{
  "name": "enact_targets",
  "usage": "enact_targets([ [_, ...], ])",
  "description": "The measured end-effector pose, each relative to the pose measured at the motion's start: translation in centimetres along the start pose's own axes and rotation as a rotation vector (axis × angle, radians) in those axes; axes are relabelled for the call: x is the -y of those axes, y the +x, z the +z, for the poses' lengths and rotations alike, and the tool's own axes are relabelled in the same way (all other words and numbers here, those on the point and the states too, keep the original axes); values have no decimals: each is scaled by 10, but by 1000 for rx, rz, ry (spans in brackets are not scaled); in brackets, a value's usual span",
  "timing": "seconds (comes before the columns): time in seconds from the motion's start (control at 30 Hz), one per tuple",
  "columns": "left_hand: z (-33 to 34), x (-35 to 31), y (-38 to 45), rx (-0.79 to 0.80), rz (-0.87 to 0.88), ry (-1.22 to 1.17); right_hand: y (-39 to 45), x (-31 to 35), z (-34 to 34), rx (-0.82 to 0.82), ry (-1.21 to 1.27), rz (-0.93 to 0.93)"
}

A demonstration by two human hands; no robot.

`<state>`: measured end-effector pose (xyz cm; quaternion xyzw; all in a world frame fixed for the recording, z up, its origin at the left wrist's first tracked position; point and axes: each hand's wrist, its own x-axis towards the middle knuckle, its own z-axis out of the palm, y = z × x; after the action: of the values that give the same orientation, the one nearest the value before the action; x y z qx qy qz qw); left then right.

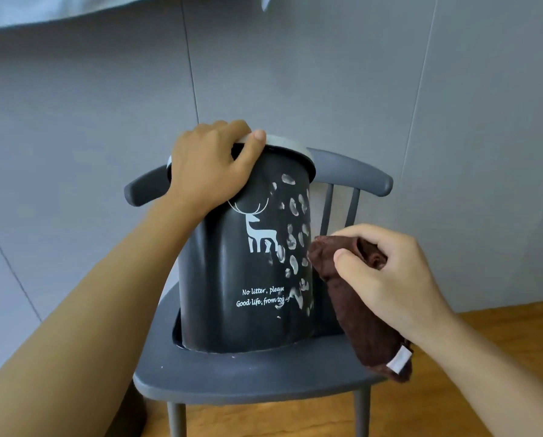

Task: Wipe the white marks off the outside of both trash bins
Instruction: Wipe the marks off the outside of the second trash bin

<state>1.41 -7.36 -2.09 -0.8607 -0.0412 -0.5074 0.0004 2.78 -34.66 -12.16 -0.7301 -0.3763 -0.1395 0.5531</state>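
Bin steadied on chair, cloth at its side

Chair (251, 370), grey, stands on a wooden floor (484, 335) before a grey wall (295, 74). On its seat stands the black trash bin (232, 279), tilted slightly, with a grey rim, a white deer print and lettering. White marks (295, 234) dot its right side. The left hand (210, 167) grips the rim from above, fingers curled over the edge, thumb on the rim. The right hand (386, 272) pinches a brown cloth (358, 310) bunched between thumb and fingers; the cloth's upper end is just beside the marked side, whether touching I cannot tell.
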Motion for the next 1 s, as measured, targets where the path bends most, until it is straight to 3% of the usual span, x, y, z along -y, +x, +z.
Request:
enact_targets([
  [0.1, -4, 4, -2, 8, -4, -27, 9, 10, 4, 13, 14, -66],
  [0.23, -10, 7, -3, 22, -28, -72, 40, 17, 16, -116, -1, -155],
  [0.53, -13, -1, -7, -19, -28, -108, 73, 15, 52, -245, -291, -401],
  [0.67, -13, -1, -9, -32, -23, -151, 60, 14, 62, -210, -356, -551],
  [1.0, -15, -19, -12, -93, -33, -148, 69, 12, 56, -343, -288, -374],
])
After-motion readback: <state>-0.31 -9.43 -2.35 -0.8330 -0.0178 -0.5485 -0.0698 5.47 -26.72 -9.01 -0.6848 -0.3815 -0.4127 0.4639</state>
